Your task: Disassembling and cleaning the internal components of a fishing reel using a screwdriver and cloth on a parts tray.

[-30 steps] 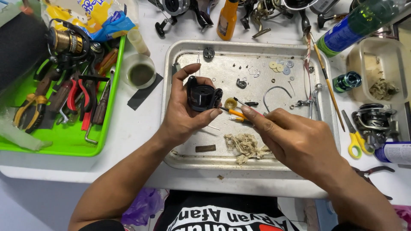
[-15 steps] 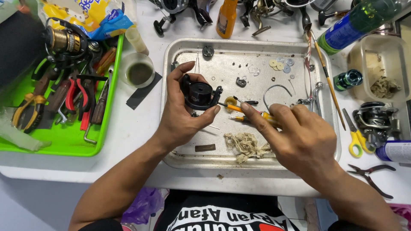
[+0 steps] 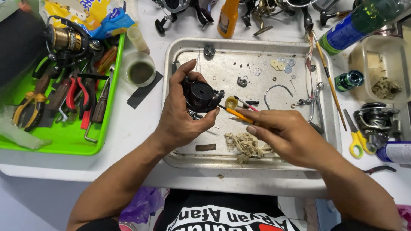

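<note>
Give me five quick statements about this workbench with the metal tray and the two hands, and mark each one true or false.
1. The left hand grips a black reel body above the metal tray. True.
2. The right hand holds yellow scissors. False: it holds an orange-handled tool; the yellow scissors lie untouched right of the tray.
3. The green tray of pliers and screwdrivers sits left of the metal tray. True.
4. The tool's tip points away from the reel body. False: it points at it.
5. A clump of pale fibres lies in the metal tray. True.
</note>
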